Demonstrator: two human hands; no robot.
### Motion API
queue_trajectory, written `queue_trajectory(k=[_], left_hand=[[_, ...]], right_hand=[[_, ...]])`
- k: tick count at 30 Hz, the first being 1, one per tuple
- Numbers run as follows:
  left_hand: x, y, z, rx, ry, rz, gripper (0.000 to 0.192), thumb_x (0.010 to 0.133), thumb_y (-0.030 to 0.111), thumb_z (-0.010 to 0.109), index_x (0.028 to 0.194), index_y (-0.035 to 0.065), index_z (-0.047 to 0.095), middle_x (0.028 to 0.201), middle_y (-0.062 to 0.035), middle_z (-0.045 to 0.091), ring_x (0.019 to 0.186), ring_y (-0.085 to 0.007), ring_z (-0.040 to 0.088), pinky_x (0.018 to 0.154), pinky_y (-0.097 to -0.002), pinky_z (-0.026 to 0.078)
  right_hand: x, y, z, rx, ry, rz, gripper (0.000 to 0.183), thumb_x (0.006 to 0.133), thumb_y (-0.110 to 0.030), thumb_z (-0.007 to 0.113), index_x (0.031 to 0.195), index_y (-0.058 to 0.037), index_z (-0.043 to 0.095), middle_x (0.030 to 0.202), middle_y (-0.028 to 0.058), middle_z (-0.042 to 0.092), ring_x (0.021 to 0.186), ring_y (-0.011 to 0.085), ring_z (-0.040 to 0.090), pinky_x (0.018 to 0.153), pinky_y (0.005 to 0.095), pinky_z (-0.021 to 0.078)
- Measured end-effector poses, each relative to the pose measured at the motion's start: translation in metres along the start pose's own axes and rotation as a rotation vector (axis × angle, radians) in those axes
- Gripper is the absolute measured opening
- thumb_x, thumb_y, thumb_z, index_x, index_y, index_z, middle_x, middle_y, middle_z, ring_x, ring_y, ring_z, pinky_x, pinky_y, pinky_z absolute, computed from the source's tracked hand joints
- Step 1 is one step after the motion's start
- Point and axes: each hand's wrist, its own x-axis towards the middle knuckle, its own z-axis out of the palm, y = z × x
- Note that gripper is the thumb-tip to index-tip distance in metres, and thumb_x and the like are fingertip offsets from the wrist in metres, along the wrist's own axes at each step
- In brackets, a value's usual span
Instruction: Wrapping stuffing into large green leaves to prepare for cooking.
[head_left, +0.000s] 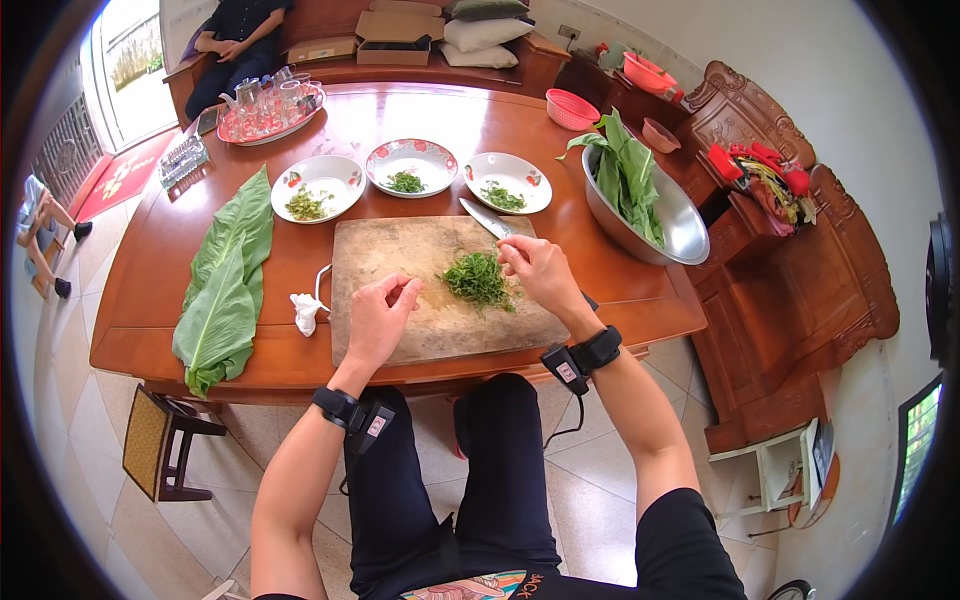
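Note:
A pile of finely cut green leaves (478, 280) lies right of centre on a worn wooden cutting board (390, 244). My left hand (381, 309) hovers over the board's left part, fingers curled and thumb against forefinger. Nothing shows in it. My right hand (534, 271) is beside the pile, fingers bent in; no held thing is visible. A kitchen knife (486, 217) slants across the board's upper right, its middle hidden by my right hand. Behind the board stand a left plate (341, 174), a middle plate (433, 153) and a right plate (517, 166), each with chopped greens.
Large green leaves (225, 277) lie left of the board, near a crumpled white tissue (305, 313). A steel basin (682, 225) holds more leaves at right. A tray of glassware (270, 133) and pink basket (571, 110) stand farther back. A seated person (244, 45) is beyond the table.

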Motion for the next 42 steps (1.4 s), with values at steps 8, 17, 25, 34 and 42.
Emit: queue_trajectory(k=[8, 17, 25, 34, 42], left_hand=[[-0.001, -0.004, 0.001, -0.016, 0.015, -0.001, 0.021, 0.093, 0.018, 0.063, 0.091, -0.0013, 0.070, 0.065, -0.0027, 0.064, 0.063, -0.0057, 0.060, 0.058, -0.0224, 0.044], [0.000, -0.006, 0.001, -0.013, 0.008, 0.006, 0.021, 0.094, 0.018, 0.063, 0.091, -0.0019, 0.070, 0.067, -0.0029, 0.065, 0.063, -0.0068, 0.062, 0.059, -0.0228, 0.045], [0.000, -0.007, 0.003, 0.004, 0.005, 0.008, 0.021, 0.094, 0.017, 0.063, 0.092, -0.0017, 0.070, 0.066, -0.0028, 0.065, 0.063, -0.0064, 0.062, 0.059, -0.0224, 0.045], [-0.005, 0.005, 0.006, 0.109, 0.014, 0.067, 0.018, 0.090, 0.019, 0.067, 0.096, 0.0018, 0.071, 0.073, -0.0086, 0.069, 0.061, -0.0128, 0.065, 0.060, -0.0266, 0.050], [-0.015, 0.029, 0.044, 0.027, -0.061, 0.215, 0.017, 0.084, 0.009, 0.072, 0.100, 0.0041, 0.072, 0.086, -0.0064, 0.069, 0.062, -0.0119, 0.060, 0.057, -0.0258, 0.049]], right_hand=[[-0.012, -0.021, 0.010, 0.068, 0.008, -0.097, 0.021, 0.091, -0.023, 0.063, 0.100, -0.0055, 0.071, 0.083, 0.0128, 0.072, 0.077, 0.0279, 0.069, 0.069, 0.0366, 0.0528], [-0.036, 0.000, -0.006, -0.383, -0.019, -0.029, 0.018, 0.084, -0.023, 0.070, 0.091, -0.0063, 0.073, 0.082, 0.0102, 0.069, 0.075, 0.0223, 0.067, 0.068, 0.0355, 0.0517], [-0.038, 0.005, -0.001, -0.332, 0.003, -0.019, 0.019, 0.083, -0.021, 0.071, 0.092, -0.0045, 0.073, 0.084, 0.0116, 0.070, 0.075, 0.0233, 0.067, 0.069, 0.0355, 0.0518], [-0.037, 0.007, -0.004, 0.012, 0.007, 0.040, 0.028, 0.087, -0.028, 0.072, 0.089, 0.0002, 0.073, 0.070, 0.0098, 0.069, 0.061, 0.0143, 0.061, 0.059, 0.0303, 0.0478], [-0.045, -0.010, 0.012, 0.180, -0.059, 0.068, 0.028, 0.091, -0.024, 0.070, 0.092, 0.0035, 0.072, 0.068, -0.0003, 0.064, 0.063, 0.0044, 0.050, 0.055, 0.0241, 0.0408]])
